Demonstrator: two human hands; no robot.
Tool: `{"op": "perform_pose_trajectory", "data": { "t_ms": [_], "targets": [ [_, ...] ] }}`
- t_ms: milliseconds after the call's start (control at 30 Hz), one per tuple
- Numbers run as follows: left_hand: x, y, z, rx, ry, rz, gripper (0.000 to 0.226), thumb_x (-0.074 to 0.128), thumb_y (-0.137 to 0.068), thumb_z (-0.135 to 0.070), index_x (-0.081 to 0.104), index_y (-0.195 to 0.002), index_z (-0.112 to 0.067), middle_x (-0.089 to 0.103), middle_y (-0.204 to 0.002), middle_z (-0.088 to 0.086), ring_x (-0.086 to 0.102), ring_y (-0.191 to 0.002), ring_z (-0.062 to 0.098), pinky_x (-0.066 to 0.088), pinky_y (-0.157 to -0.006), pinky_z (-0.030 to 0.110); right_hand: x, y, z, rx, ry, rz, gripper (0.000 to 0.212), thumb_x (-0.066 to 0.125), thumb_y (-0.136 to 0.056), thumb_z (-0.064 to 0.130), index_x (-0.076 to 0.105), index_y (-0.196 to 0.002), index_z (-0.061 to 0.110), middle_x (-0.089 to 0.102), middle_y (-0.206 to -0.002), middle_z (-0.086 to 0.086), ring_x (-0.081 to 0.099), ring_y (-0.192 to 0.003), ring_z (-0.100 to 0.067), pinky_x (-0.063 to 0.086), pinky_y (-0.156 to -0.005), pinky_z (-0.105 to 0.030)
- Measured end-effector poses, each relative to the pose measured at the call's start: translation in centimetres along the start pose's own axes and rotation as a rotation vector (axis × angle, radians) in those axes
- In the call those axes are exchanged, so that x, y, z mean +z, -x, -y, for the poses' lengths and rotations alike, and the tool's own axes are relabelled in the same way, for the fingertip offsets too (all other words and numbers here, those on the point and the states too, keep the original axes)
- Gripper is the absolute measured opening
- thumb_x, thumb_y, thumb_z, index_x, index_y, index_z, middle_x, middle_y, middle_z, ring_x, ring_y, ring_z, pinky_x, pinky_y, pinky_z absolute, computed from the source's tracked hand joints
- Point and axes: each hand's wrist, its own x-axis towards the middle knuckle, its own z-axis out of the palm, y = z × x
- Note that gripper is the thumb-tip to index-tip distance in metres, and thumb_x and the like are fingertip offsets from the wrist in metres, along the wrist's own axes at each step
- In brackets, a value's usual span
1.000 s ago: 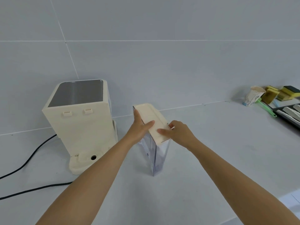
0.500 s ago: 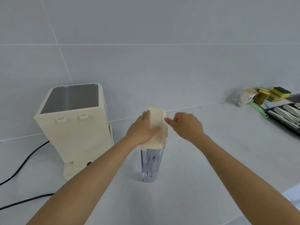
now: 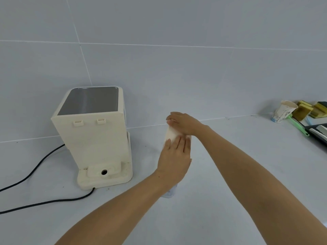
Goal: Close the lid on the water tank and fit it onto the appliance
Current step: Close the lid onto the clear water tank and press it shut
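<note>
The cream appliance (image 3: pixel 92 137) stands at the left with a grey metal top and a low base holding a round port (image 3: pixel 104 172). To its right stands the clear water tank (image 3: pixel 170 193), mostly hidden under my hands. Its cream lid (image 3: pixel 170 134) lies flat on top of it. My left hand (image 3: pixel 174 160) rests palm down on the near part of the lid, fingers straight. My right hand (image 3: pixel 184 123) covers the far end, fingers curled over the lid's edge. The tank stands apart from the appliance's base.
A black power cord (image 3: pixel 44 202) runs from the appliance across the counter to the left. At the far right are a paper cup (image 3: pixel 283 112), yellow sponges (image 3: pixel 307 110), a green brush (image 3: pixel 298 125) and a dark tray (image 3: pixel 318 132). A tiled wall stands behind.
The tilted lid has come down flat onto the tank. My left hand moved from the tank's side onto the lid's top; my right hand shifted to its far end.
</note>
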Motion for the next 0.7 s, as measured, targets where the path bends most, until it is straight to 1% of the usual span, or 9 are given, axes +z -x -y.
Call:
{"op": "perform_pose_trajectory", "data": {
  "t_ms": [67,200,367,433,500,533,600,633,700],
  "targets": [
    [-0.1,0.2,0.4,0.011,-0.018,-0.019,0.067,0.078,-0.050,-0.048,0.070,-0.105,-0.010,0.075,-0.101,0.002,0.069,-0.096,0.013,0.057,-0.077,0.030,0.0,-0.1,0.0,0.002,0.005,-0.008,0.035,0.030,-0.093,0.035,0.054,-0.114,0.020,0.052,-0.126,0.004,0.049,-0.115,-0.024,0.039,-0.097,-0.040],
    [-0.2,0.8,2.0,0.015,-0.020,-0.047,0.064,0.081,-0.047,-0.039,0.071,-0.102,-0.008,0.075,-0.101,0.003,0.070,-0.095,0.015,0.057,-0.076,0.031,0.2,-0.2,-0.2,0.017,-0.008,-0.033,0.036,0.032,-0.093,0.036,0.053,-0.116,0.018,0.050,-0.131,0.002,0.049,-0.117,-0.022,0.038,-0.095,-0.037],
    [-0.4,1.4,5.3,0.014,-0.091,-0.024,0.066,0.083,-0.043,-0.035,0.071,-0.099,-0.003,0.075,-0.102,0.009,0.071,-0.094,0.020,0.058,-0.074,0.034,0.1,0.0,-0.4,0.110,-0.008,-0.045,0.043,0.038,-0.091,0.038,0.048,-0.120,0.009,0.048,-0.130,-0.015,0.047,-0.116,-0.032,0.039,-0.097,-0.042],
    [-0.6,1.6,7.0,-0.009,-0.093,0.009,0.069,0.086,-0.042,-0.036,0.070,-0.099,-0.001,0.074,-0.102,0.012,0.071,-0.093,0.022,0.058,-0.073,0.036,0.0,0.5,-0.7,0.152,-0.059,-0.048,0.044,0.040,-0.090,0.039,0.048,-0.120,0.008,0.048,-0.126,-0.018,0.048,-0.110,-0.033,0.039,-0.091,-0.038],
    [-0.8,1.6,8.7,-0.020,-0.071,0.026,0.069,0.086,-0.049,-0.034,0.066,-0.106,0.000,0.071,-0.109,0.017,0.068,-0.100,0.028,0.057,-0.077,0.041,0.1,1.3,-0.8,0.175,-0.146,-0.061,0.044,0.041,-0.089,0.041,0.047,-0.120,0.010,0.047,-0.125,-0.017,0.047,-0.098,-0.027,0.037,-0.081,-0.032],
    [-0.9,1.5,9.4,-0.010,-0.035,0.044,0.070,0.082,-0.058,-0.031,0.060,-0.115,0.002,0.065,-0.119,0.022,0.063,-0.110,0.032,0.053,-0.086,0.044,0.2,1.7,-0.9,0.178,-0.167,-0.076,0.044,0.041,-0.089,0.041,0.046,-0.120,0.010,0.046,-0.125,-0.016,0.045,-0.094,-0.024,0.036,-0.078,-0.030],
    [-1.2,1.1,10.6,0.004,0.027,0.111,0.069,0.060,-0.084,-0.032,0.032,-0.140,-0.004,0.031,-0.150,0.018,0.032,-0.138,0.029,0.030,-0.112,0.040,0.5,2.2,-1.1,0.187,-0.169,-0.101,0.044,0.040,-0.090,0.041,0.045,-0.120,0.010,0.047,-0.123,-0.018,0.044,-0.092,-0.024,0.035,-0.076,-0.030],
    [-1.5,0.9,11.1,-0.001,0.040,0.177,0.067,0.048,-0.091,-0.034,0.017,-0.145,-0.011,0.014,-0.156,0.011,0.014,-0.144,0.022,0.017,-0.117,0.034,0.6,2.6,-1.0,0.202,-0.166,-0.103,0.044,0.040,-0.090,0.040,0.045,-0.120,0.009,0.048,-0.122,-0.020,0.045,-0.093,-0.026,0.035,-0.076,-0.030],
    [-1.9,0.6,11.7,-0.010,0.089,0.253,0.064,0.038,-0.094,-0.036,0.005,-0.147,-0.018,0.000,-0.158,0.002,0.000,-0.145,0.015,0.007,-0.118,0.028,0.9,3.0,-0.9,0.227,-0.154,-0.113,0.044,0.041,-0.090,0.040,0.046,-0.119,0.007,0.050,-0.119,-0.021,0.048,-0.101,-0.033,0.035,-0.078,-0.032]
  ]
}}
